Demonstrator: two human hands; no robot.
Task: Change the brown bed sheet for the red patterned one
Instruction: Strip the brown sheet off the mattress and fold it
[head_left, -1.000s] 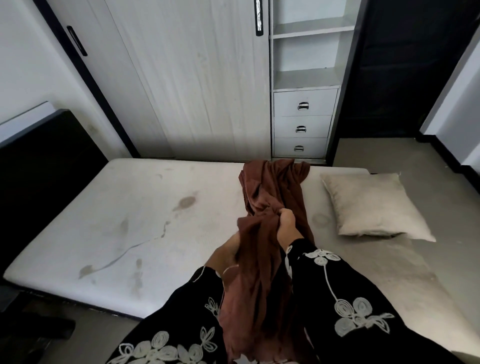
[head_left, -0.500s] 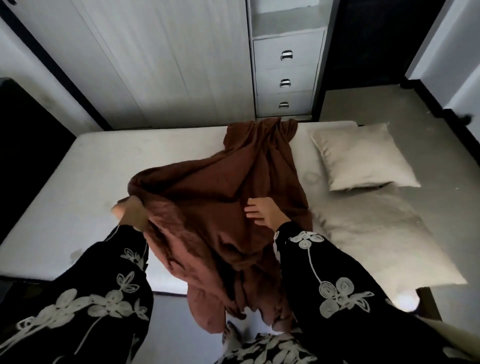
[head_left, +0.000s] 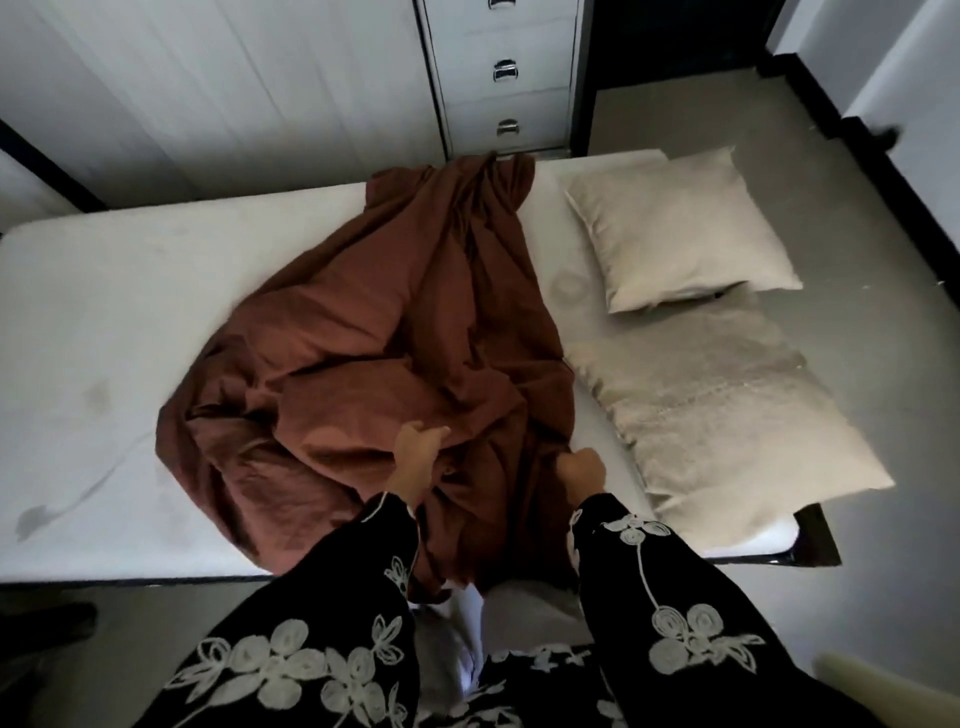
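The brown bed sheet (head_left: 395, 338) lies in a crumpled heap across the middle of the bare white mattress (head_left: 104, 322), one end reaching the far edge and the near end hanging over the front edge. My left hand (head_left: 415, 454) lies on the sheet near the front with fingers curled into a fold. My right hand (head_left: 582, 467) grips the sheet's right edge in a fist. No red patterned sheet is in view.
Two beige pillows lie on the right of the mattress, one square (head_left: 675, 228), one long (head_left: 727, 410). A white wardrobe with drawers (head_left: 504, 73) stands behind the bed. Grey floor (head_left: 857, 260) lies to the right.
The sheet, held bunched up a second ago, was flung out over the mattress. My left hand came back in from the left to the middle. My right hand closed on the sheet's right edge.
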